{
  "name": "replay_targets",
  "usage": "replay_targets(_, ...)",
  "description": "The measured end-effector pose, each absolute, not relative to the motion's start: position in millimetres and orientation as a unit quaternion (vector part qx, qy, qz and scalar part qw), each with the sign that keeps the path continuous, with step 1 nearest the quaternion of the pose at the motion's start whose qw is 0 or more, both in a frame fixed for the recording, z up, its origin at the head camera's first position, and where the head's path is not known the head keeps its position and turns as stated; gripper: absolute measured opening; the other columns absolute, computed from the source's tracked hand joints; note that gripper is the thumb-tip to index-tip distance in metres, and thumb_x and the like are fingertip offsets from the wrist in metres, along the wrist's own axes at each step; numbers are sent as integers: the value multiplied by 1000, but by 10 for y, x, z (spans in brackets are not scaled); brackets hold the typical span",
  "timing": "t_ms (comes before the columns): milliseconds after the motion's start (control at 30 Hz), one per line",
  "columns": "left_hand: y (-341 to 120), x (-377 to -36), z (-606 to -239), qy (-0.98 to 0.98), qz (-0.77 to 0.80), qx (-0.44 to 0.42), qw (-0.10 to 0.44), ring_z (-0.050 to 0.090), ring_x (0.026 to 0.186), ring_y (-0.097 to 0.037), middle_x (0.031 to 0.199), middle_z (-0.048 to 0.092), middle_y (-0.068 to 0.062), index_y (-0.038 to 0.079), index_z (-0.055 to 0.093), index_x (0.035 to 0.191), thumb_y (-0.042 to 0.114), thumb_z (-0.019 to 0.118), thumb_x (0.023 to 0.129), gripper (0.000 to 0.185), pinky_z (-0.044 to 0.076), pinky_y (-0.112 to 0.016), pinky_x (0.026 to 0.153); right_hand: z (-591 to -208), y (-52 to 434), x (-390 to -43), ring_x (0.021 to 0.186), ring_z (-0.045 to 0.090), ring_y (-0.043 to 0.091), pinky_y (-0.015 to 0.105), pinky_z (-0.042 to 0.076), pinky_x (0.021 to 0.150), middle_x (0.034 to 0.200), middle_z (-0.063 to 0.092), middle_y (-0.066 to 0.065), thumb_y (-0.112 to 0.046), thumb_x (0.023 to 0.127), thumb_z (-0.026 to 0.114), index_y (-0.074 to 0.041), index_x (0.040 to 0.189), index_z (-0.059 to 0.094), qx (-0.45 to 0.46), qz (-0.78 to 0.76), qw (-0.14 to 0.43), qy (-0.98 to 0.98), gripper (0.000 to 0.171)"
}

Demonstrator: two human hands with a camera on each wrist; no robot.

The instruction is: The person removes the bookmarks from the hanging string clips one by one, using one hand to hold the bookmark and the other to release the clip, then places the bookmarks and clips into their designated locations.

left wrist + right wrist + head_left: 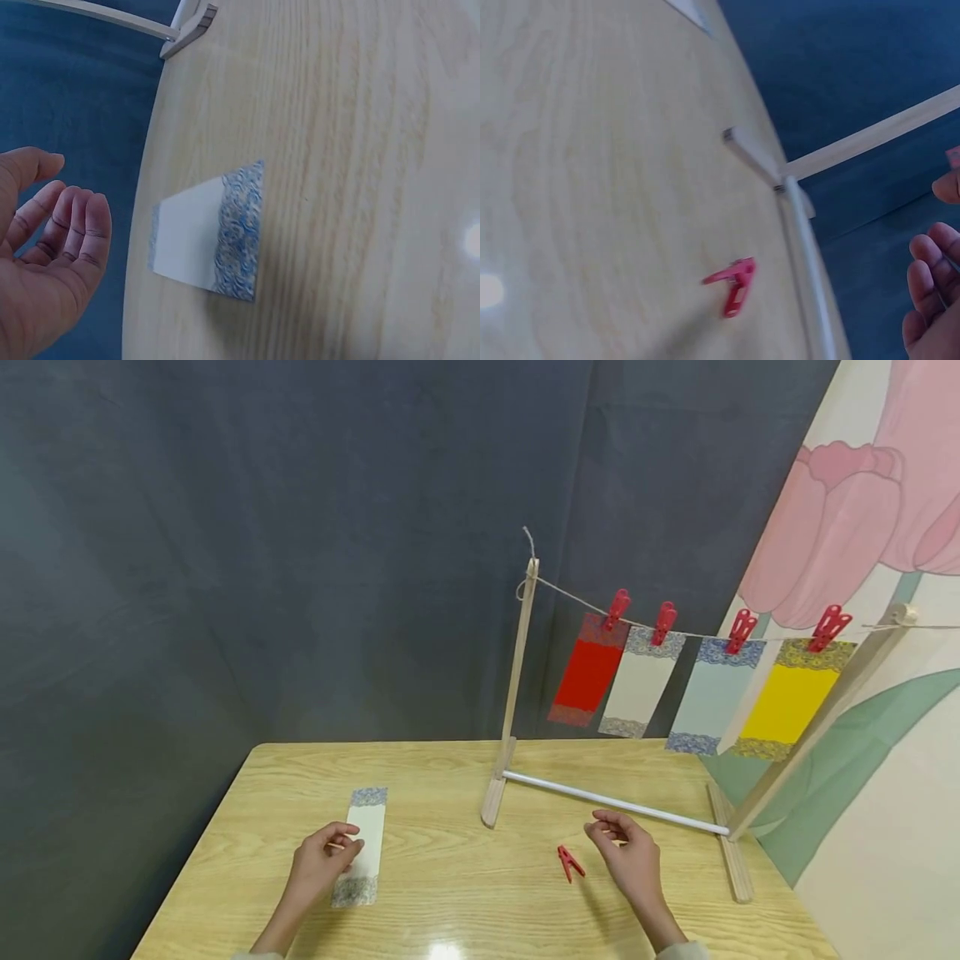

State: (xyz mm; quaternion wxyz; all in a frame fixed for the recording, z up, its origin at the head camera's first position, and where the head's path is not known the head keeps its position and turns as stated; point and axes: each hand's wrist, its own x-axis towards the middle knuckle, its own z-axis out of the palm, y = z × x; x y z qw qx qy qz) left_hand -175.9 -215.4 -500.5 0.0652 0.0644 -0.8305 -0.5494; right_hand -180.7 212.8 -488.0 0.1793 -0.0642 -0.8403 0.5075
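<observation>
A white paper strip with blue-grey lace-patterned ends (367, 839) lies flat on the table. Over it hovers my left hand (318, 864), fingers loosely bent and nothing between them; the left wrist view shows the strip (195, 232) apart from the fingertips. One red clothespin (570, 863) lies on the tabletop, also visible as a red clothespin (735, 285) in the right wrist view. Just right of it my right hand (628, 856) is raised above the table, its fingers loosely curved and holding nothing.
A wooden stand (519, 668) carries a string across the right side. From it hang a red card (592, 672), a white card (637, 685), a light blue card (712, 702) and a yellow card (797, 697), each under a red clothespin. A white rod (615, 802) joins the stand's feet.
</observation>
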Motion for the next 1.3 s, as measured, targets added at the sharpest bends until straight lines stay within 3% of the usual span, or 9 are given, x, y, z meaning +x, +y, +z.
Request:
replay_targets(300, -2055, -1806, -4886, -825, -557, 35, 83, 60, 70, -18, 84, 62, -7, 1, 68, 99, 2, 71, 86, 13, 57, -33, 61, -4616, 2173, -1819, 79, 59, 4, 24, 41, 70, 90, 69, 1, -17, 88, 73, -10, 105, 71, -29, 500, 200, -842, 18)
replay_targets(467, -1987, -1836, -4810, -819, -563, 15, 106, 61, 72, -17, 85, 64, -8, 1, 68, 98, -2, 69, 86, 12, 57, -27, 60, -4507, 2195, -1842, 82, 59, 6, 23, 41, 71, 95, 69, 4, -13, 88, 73, -8, 107, 70, -9, 512, 204, -834, 20)
replay_targets(700, -1896, -1861, -4688, -812, -571, -16, 115, 62, 72, -16, 87, 65, -8, 1, 69, 99, -3, 68, 87, 13, 57, -30, 63, -4220, 2170, -1799, 86, 59, 6, 20, 45, 74, 102, 69, 10, -6, 88, 71, -3, 113, 67, 28, 509, 208, -835, 25)
replay_targets(1033, -1780, -1888, -4477, -811, -571, -56, 115, 62, 77, -18, 94, 65, -11, 5, 68, 101, -2, 65, 89, 14, 54, -26, 65, -3772, 2099, -1710, 89, 60, 24, 17, 42, 76, 101, 68, 16, 2, 85, 70, 4, 109, 66, 96, 480, 251, -835, 24)
replay_targets(1167, -1763, -1942, -4485, -818, -561, -58, 114, 61, 79, -16, 90, 65, -4, 7, 68, 101, 3, 67, 90, 13, 52, -27, 65, -3720, 2108, -1731, 90, 60, 21, 20, 42, 76, 104, 67, 18, 0, 86, 71, 3, 110, 66, 99, 482, 249, -834, 24)
replay_targets(1300, -1733, -1978, -4461, -813, -566, -71, 112, 62, 78, -17, 89, 65, -4, 7, 68, 101, 3, 67, 89, 13, 53, -28, 65, -3672, 2114, -1740, 89, 57, 6, 21, 41, 77, 105, 66, 21, 1, 86, 70, 4, 109, 66, 109, 483, 252, -832, 24)
